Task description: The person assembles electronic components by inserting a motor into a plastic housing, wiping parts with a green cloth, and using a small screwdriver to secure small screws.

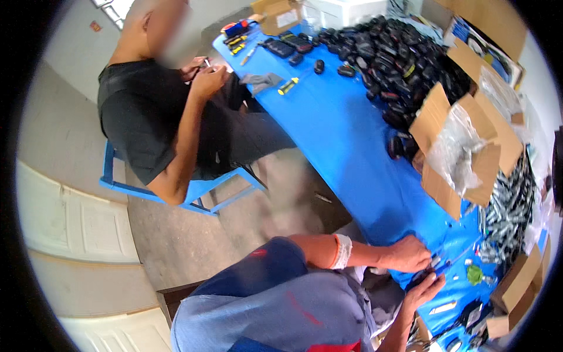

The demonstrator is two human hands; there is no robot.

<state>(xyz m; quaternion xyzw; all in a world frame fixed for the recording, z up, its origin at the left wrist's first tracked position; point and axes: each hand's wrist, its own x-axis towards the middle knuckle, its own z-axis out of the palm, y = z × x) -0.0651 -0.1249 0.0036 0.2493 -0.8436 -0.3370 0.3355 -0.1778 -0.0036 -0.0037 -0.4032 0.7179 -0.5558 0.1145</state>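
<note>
My left hand [409, 255], with a white band on its forearm, is closed at the table's near edge. A small silvery piece [435, 261] shows at its fingertips; I cannot make out its kind. Just below, my right hand [426, 291] has its fingers bent around a small dark object [417, 280], mostly hidden between the two hands. Near them on the blue tabletop [346, 141] lie a green crumpled piece [474, 273] and a small white-and-orange strip [443, 308].
Black rounded devices [387, 53] form a large heap across the table. An opened cardboard box [434, 117] with clear plastic stands beside silvery parts [507, 211]. A seated co-worker [146, 117] holds a small item. A yellow-handled screwdriver [288, 86] lies near a grey cloth [260, 81].
</note>
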